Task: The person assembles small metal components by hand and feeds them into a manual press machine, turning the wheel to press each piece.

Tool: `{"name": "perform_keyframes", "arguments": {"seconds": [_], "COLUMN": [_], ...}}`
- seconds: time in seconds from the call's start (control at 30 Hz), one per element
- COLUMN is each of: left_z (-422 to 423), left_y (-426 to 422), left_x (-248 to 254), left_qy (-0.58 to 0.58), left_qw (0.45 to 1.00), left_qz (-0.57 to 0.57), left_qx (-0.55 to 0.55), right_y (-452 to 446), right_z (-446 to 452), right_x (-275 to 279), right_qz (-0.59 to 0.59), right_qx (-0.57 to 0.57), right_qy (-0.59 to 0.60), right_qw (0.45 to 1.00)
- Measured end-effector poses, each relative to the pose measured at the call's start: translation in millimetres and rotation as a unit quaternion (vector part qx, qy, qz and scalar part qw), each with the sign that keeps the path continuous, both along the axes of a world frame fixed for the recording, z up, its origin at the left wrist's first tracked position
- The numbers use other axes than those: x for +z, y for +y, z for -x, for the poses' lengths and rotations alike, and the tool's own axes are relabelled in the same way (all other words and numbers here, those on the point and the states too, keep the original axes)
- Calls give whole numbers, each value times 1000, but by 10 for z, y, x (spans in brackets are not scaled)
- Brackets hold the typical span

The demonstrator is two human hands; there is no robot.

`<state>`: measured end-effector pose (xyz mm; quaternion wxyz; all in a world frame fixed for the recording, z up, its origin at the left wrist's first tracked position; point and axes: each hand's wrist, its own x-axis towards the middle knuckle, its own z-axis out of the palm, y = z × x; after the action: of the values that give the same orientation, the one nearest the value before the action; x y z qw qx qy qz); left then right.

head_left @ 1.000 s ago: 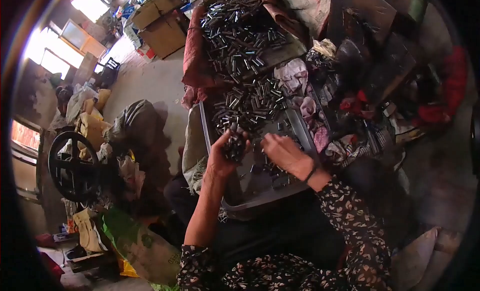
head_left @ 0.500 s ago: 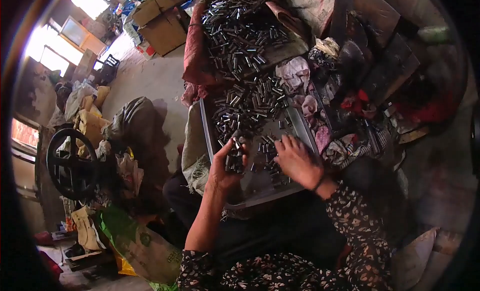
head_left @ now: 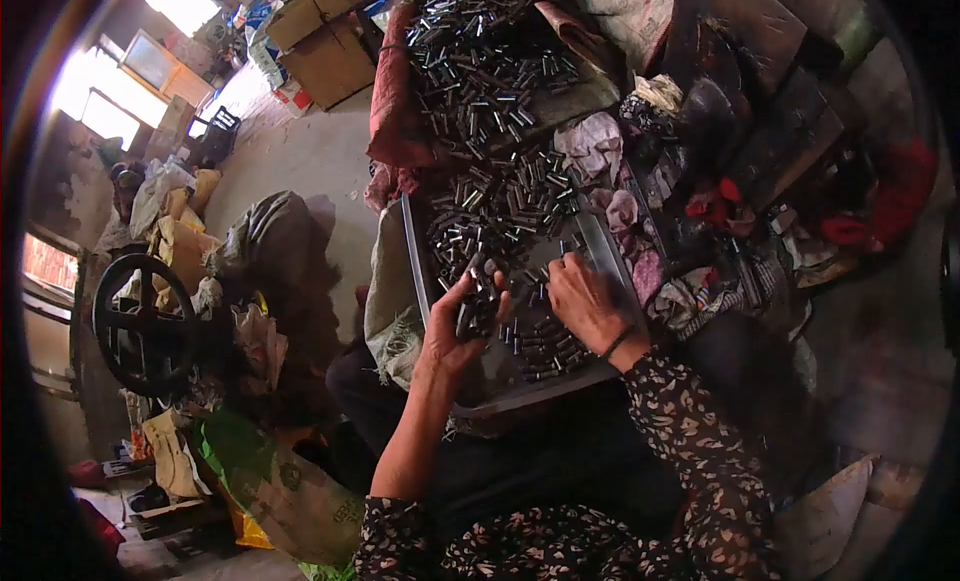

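Small dark metal pins (head_left: 505, 196) lie heaped in a grey plastic tray (head_left: 415, 256), and more of them fill a red-edged sack (head_left: 392, 111) behind it. My left hand (head_left: 458, 326), palm up over the tray's left part, is wrapped round a bunch of these pins. Over the right part of the tray is my right hand (head_left: 585, 299), its fingers bent together and pointing at the tray floor; a pin shows by its fingertips, but whether it is gripped is unclear. Several pins (head_left: 545, 346) lie in rough rows between the hands, near the front edge.
Crumpled cloths (head_left: 620, 211) and dark metal plates (head_left: 785, 141) crowd the right side. A black handwheel (head_left: 146, 324) stands at the left, with a grey sack (head_left: 275, 246) on the floor nearby. Cardboard boxes (head_left: 328, 66) sit at the back left.
My right hand has shifted about over the right of the tray, and its fingers are now drawn together. My left hand still holds its bunch, slightly more opened out.
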<state>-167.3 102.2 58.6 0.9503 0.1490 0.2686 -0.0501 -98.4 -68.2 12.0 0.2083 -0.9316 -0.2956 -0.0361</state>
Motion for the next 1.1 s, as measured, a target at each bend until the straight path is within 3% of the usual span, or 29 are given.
{"name": "perform_keyframes", "arguments": {"seconds": [0.17,0.23,0.3,0.37,0.43,0.5,0.57,0.63,0.67,0.7,0.73,0.77,0.83,0.87,0.97,1.03,1.1], "left_z": [-91,-171,-301,-448,-590,-704,-771,-810,-773,-694,-638,-623,-617,-647,-823,-933,-1034], "left_y": [44,41,-24,-117,-221,-302,-295,-291,-288,-285,-309,-331,-348,-360,-467,-581,-664], "left_x": [-136,-170,-173,-178,-177,-192,-243,-232,-193,-159,-109,-86,-52,-78,-180,-249,-308], "left_qy": [-41,-56,-8,-60,-111,-22,-8,-36,-35,-40,-43,-43,-43,-44,-22,29,44], "left_qw": [997,995,987,971,946,900,892,839,837,633,370,369,503,503,480,374,343], "left_qz": [-38,-22,-110,-172,-237,-389,-398,-498,-500,-730,-890,-890,-815,-815,-835,-891,-897], "left_qx": [-57,-77,-114,-153,-193,-198,-214,-219,-221,-254,-264,-264,-284,-284,-268,-256,-274], "right_y": [10,-105,-206,-309,-424,-534,-565,-591,-587,-580,-583,-585,-570,-573,-587,-599,-594], "right_z": [-50,-73,-206,-253,-285,-359,-378,-380,-388,-393,-389,-389,-397,-398,-389,-384,-387], "right_x": [100,235,106,205,229,43,65,92,101,106,102,87,59,62,103,143,152], "right_qz": [23,-34,-77,-258,-262,-352,-383,-432,-435,-436,-436,-436,-444,-444,-469,-462,-463], "right_qx": [-11,-33,-43,-79,-101,-96,-93,-86,-87,-81,-76,-77,-75,-75,-84,-90,-94], "right_qy": [-41,15,32,113,111,206,245,273,274,261,248,248,223,222,244,288,284], "right_qw": [999,999,996,956,953,908,886,855,853,857,862,862,865,865,845,834,835]}}
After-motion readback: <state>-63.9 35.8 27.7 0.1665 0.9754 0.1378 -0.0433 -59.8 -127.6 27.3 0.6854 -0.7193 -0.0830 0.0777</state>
